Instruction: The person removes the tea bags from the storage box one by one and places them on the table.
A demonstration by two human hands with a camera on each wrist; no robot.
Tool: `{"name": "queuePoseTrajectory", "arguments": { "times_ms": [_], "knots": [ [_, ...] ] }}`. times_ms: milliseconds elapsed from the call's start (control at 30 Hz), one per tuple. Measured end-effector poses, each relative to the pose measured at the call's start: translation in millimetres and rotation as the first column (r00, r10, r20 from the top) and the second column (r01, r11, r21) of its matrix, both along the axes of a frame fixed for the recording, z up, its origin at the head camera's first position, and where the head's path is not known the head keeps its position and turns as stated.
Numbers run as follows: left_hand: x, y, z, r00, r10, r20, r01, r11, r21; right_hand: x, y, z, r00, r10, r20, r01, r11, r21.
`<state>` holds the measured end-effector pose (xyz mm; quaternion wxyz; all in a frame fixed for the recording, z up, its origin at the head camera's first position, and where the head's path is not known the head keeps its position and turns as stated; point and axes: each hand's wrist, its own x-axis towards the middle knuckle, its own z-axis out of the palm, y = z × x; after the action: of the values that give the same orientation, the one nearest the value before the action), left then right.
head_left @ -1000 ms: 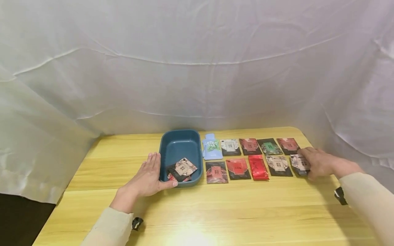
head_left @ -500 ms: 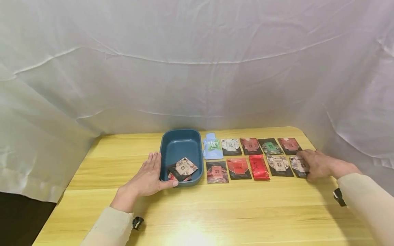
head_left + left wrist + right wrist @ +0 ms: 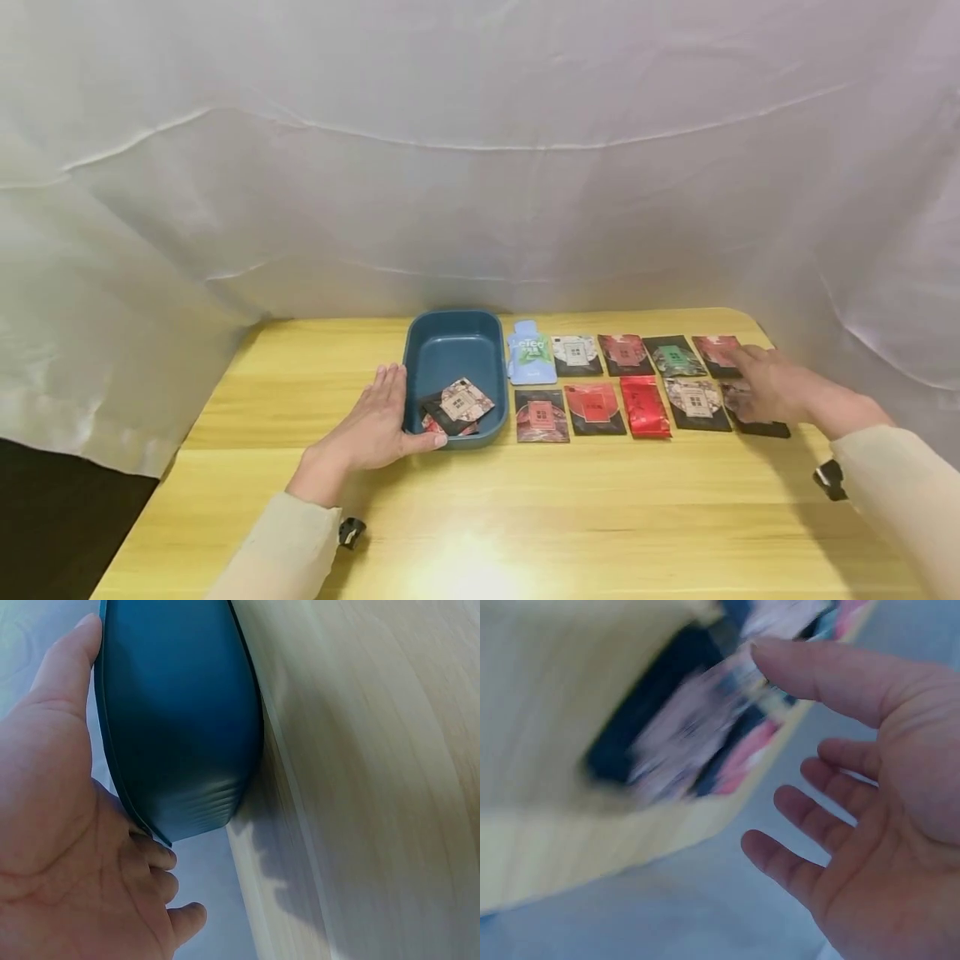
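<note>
My left hand [image 3: 365, 422] lies along the left side of a blue rectangular tray [image 3: 493, 333], fingers straight and thumb at its front corner. The left wrist view shows that thumb [image 3: 69, 664] on the tray's rim. Several patterned sachets overlap inside the tray, a beige floral sachet [image 3: 463, 402] on top. At the right end of the front row, my right hand [image 3: 783, 385] hovers over a black floral sachet [image 3: 765, 427], partly covering it. Seen from the right wrist, its fingers are spread and relaxed with nothing between them, and the sachet [image 3: 682, 724] is blurred.
Two rows of sachets run right of the tray. Among them are a light blue pouch [image 3: 532, 360], a green-labelled sachet [image 3: 677, 358], a shiny red packet [image 3: 645, 408] and a dark red sachet [image 3: 716, 354]. White cloth [image 3: 480, 208] hangs behind the wooden table [image 3: 570, 517].
The right hand has come off the end sachet, shifting slightly back, so the sachet's black lower part shows. The left hand keeps its place at the tray. The head view has turned slightly.
</note>
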<state>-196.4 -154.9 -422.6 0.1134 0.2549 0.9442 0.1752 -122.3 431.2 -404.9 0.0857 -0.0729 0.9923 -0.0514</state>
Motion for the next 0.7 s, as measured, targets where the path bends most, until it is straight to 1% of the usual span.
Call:
{"name": "queuePoseTrajectory", "arguments": {
  "times_ms": [67,167,300,400,467,567,700],
  "knots": [
    [-1.6,2.0,-0.3,1.0,-0.001,0.01,0.001,1.0,0.004,-5.8,-21.2,7.8,0.999,0.009,-0.034,-0.009,1.0,-0.003],
    [-2.8,3.5,-1.0,1.0,0.005,0.019,-0.005,1.0,0.005,-16.8,-61.9,17.7,0.997,0.033,-0.075,-0.035,0.999,-0.021],
    [-2.7,3.9,-2.3,0.999,0.01,0.03,-0.011,1.0,0.019,-33.7,-122.8,26.1,0.992,0.069,-0.11,-0.078,0.993,-0.086],
    [-2.3,3.8,-3.3,0.999,0.013,0.041,-0.014,1.0,0.023,-46.4,-170.8,31.0,0.988,0.098,-0.121,-0.116,0.982,-0.149],
    [-2.2,3.6,-3.9,0.999,0.015,0.041,-0.016,1.0,0.022,-55.1,-203.6,33.3,0.983,0.117,-0.144,-0.141,0.976,-0.168],
    [-2.3,3.1,-4.6,0.999,0.018,0.034,-0.019,0.999,0.031,-65.6,-253.7,34.3,0.978,0.117,-0.176,-0.151,0.968,-0.199],
    [-1.9,4.4,-4.6,0.999,0.015,0.038,-0.016,0.999,0.039,-75.2,-311.1,29.5,0.973,0.11,-0.203,-0.153,0.967,-0.206]
  ]
}}
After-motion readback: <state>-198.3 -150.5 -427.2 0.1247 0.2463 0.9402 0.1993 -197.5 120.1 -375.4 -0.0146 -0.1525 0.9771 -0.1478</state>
